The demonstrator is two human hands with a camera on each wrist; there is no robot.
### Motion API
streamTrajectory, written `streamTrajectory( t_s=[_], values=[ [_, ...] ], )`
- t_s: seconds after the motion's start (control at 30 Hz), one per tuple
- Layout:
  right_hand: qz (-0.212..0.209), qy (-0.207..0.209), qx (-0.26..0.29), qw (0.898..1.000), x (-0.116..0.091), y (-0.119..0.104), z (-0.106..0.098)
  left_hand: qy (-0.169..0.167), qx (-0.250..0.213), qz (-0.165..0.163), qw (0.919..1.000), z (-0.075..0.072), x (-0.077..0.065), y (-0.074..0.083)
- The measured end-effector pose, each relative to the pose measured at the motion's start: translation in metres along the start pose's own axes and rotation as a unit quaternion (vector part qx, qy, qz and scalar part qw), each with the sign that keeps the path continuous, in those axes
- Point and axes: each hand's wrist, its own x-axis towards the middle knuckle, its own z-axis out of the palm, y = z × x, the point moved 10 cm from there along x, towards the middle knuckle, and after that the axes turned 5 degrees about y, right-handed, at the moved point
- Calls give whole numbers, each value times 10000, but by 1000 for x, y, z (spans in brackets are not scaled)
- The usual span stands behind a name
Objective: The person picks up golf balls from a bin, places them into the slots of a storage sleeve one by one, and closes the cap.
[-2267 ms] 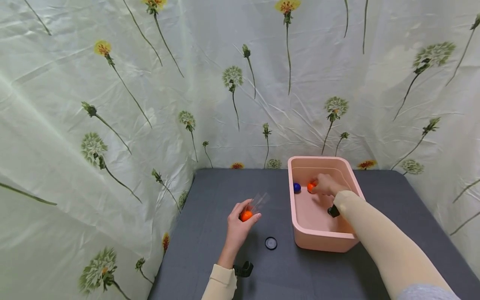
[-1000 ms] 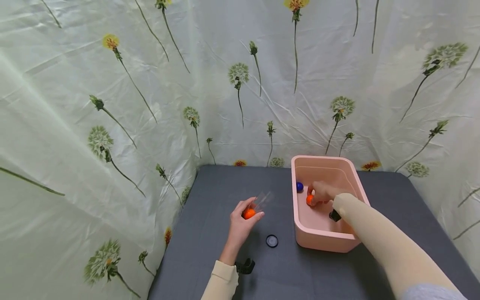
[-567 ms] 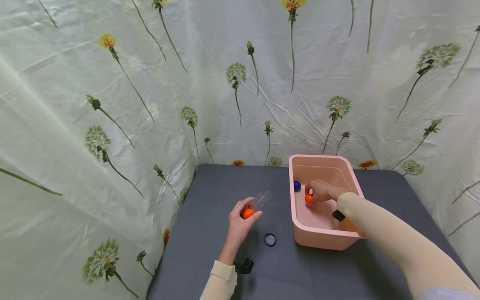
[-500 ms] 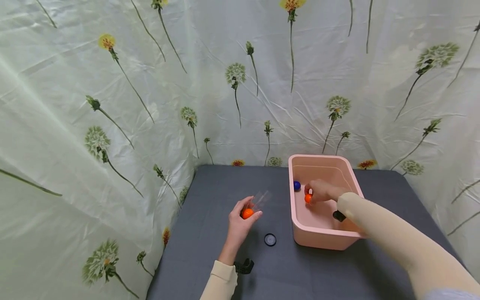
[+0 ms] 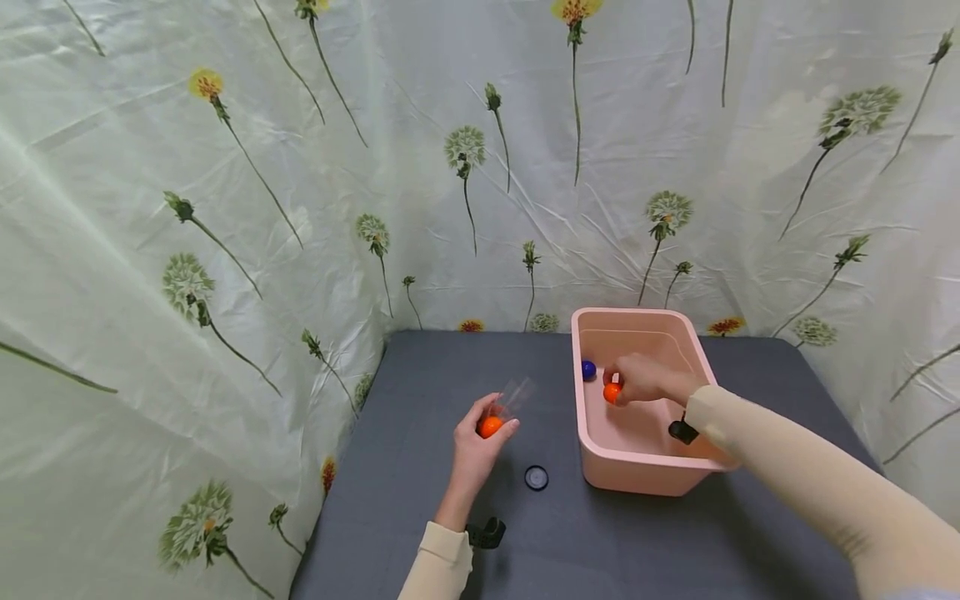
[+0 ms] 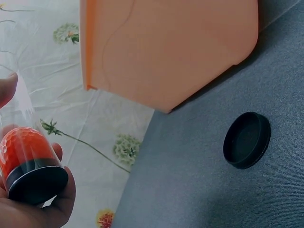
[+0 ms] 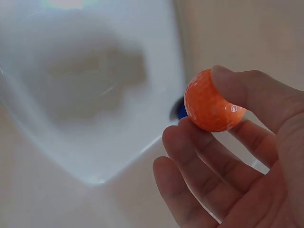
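My left hand (image 5: 476,442) grips a clear tube (image 5: 513,402) above the table. An orange golf ball (image 6: 23,149) sits at the tube's lower end, over its black end cap (image 6: 39,184); the tube's upper end is uncapped. Inside the pink bin (image 5: 645,467), my right hand (image 5: 641,379) pinches a second orange golf ball (image 7: 211,102) between thumb and fingertips. Beyond that ball, a blue ball (image 5: 588,370) lies by the bin's left wall, mostly hidden in the right wrist view.
A round black cap (image 5: 536,477) lies on the grey-covered table (image 5: 420,375) between the left hand and the bin, its hollow side up. A flower-printed curtain (image 5: 420,167) hangs along the table's back and left.
My right hand and its orange ball have come nearer the bin's front, away from the blue ball, and the fingers now pinch the ball. The left hand holds the tube almost still.
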Motion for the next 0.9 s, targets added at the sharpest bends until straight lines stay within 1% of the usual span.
streamTrajectory(
  t_s=[0.07, 0.3, 0.33, 0.53, 0.73, 0.9],
  values=[
    [-30, 10, -1, 10000, -2, -3, -3, -44, -12, -15, 10000, 1, -1, 1],
    [199, -165, 419, 9988, -11, -12, -12, -145, -9, -59, 9999, 4, -3, 1],
    [125, -150, 418, 9989, -13, -16, -14, -148, -11, -43, 9999, 4, -3, 2],
    [-77, 103, 508, 9986, -23, -29, -24, -146, -25, 53, 9999, 4, -3, 5],
    [-80, 324, 696, 9970, -31, -38, -35, -108, -46, -73, 9999, 4, -4, 5],
    [-161, 517, 739, 9958, -38, -46, -43, -99, -49, -69, 9999, 7, -7, 6]
  ],
)
